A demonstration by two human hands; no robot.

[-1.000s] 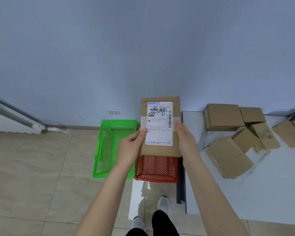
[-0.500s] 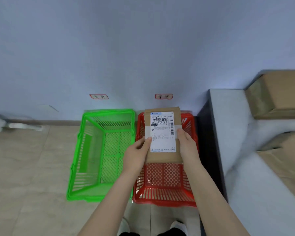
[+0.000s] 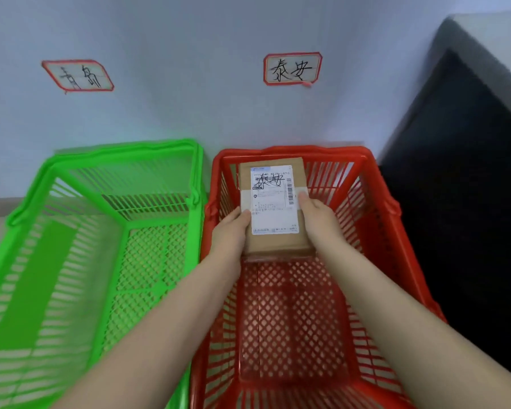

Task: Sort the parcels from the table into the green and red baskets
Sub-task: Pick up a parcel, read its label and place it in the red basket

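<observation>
Both hands are on one parcel (image 3: pixel 273 202), a small flat cardboard box with a white shipping label on its top face. My left hand (image 3: pixel 230 231) grips the left long edge and my right hand (image 3: pixel 316 219) grips the right one. Each thumb lies on top near the pale tape band, and the fingers are hidden underneath. The box sits level between them, inside the rim of the red basket (image 3: pixel 292 320), over its far half and close to the far wall. I cannot tell whether its underside touches the mesh floor yet. The green basket (image 3: pixel 154 246) stands just beside it on the left with nothing visible in it.

The scrawl on the label looks like the characters on the wall sign (image 3: pixel 292 68) above the red basket and unlike the other sign (image 3: pixel 78 75), so I judge this the right bin.

I expect the box to be light and stiff, since the cardboard faces look flat and undented under my thumbs. The taped band may be a little slick, so the bare cardboard edges are the better place to hold it. Holding both long sides keeps it from tipping. I would lower it flat and let go only once it rests on the mesh, as dropping it could crush a corner.
</observation>
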